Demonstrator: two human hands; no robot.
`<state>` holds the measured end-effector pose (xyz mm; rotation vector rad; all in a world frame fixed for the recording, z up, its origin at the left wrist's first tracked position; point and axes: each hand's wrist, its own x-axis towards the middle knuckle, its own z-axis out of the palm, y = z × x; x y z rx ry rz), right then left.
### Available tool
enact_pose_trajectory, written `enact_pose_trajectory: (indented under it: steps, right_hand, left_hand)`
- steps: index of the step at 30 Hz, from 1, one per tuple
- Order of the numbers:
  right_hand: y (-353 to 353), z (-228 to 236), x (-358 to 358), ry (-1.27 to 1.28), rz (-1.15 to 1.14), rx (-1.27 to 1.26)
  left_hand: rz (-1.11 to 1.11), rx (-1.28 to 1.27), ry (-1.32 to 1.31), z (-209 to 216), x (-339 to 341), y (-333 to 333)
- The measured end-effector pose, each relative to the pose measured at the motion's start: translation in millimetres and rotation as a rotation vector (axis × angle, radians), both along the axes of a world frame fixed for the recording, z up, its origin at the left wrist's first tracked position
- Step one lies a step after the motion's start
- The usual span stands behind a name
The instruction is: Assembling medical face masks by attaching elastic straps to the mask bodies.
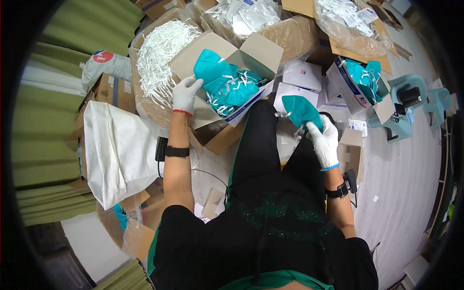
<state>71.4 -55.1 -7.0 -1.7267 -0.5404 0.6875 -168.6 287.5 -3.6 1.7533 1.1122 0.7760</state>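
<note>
My left hand point(185, 95), in a white knit glove, is at the left side of an open carton point(261, 50) filled with teal face masks point(237, 92) with white straps. Its fingers are closed at the edge of one teal mask point(209, 66) that stands up above the pile; the exact grip is partly hidden. Over my knee, my right hand point(324, 144), in a white glove with a blue cuff, grips the lower edge of another teal face mask point(300, 110). That mask's white straps dangle at its left side.
Behind the carton, a large plastic-lined box holds white straps point(166, 53). A smaller box of teal masks point(363, 77) tilts at the right, near blue-green plastic stools point(401, 108). White boxes point(302, 76) lie between. On the left stands a white sack point(116, 150).
</note>
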Motion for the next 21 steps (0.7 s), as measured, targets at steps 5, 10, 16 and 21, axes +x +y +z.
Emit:
enact_pose_trajectory:
  steps: [5, 10, 16, 21]
  right_hand:
    - [4, 13, 6, -0.042, -0.008, -0.008]
    - [10, 26, 21, -0.072, -0.134, 0.083]
    - [40, 53, 4, -0.642, 0.141, 0.081]
    - [33, 76, -18, -0.149, 0.460, 0.040]
  left_hand:
    - [-0.064, -0.143, -0.249, 25, 28, -34]
    - [-0.160, 0.004, -0.078, 54, 67, -85]
    - [-0.312, 0.152, 0.006, 57, 106, -145]
    - [-0.291, -0.047, -0.040, 62, 129, -165]
